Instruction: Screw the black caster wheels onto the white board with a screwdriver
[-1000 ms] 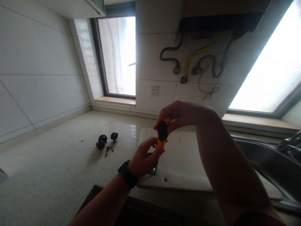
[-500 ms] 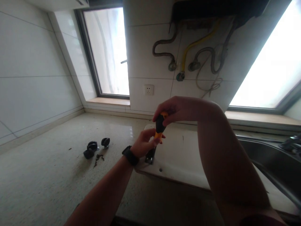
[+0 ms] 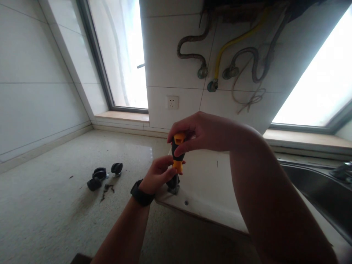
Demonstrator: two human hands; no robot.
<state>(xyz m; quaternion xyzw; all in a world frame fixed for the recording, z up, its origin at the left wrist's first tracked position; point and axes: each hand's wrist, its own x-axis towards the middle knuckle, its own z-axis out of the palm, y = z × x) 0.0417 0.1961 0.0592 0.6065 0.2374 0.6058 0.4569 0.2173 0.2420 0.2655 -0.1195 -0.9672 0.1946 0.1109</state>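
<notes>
My right hand is wrapped around the upper handle of a black and orange screwdriver. Its shaft points down at the metal plate of a black caster wheel. This caster sits at the left corner of a white panel. My left hand, with a black watch on its wrist, pinches the lower orange collar of the screwdriver. Whether the tip sits in a screw is too small to tell.
Several loose black casters lie on the speckled countertop at left, beside a small pile of screws. A steel sink is at right. Hoses and a wall socket are on the tiled wall.
The screwdriver has gone from leaning to nearly upright, its handle shifting left with both hands. More of the caster's plate and the shaft now shows. The whole view has shifted slightly.
</notes>
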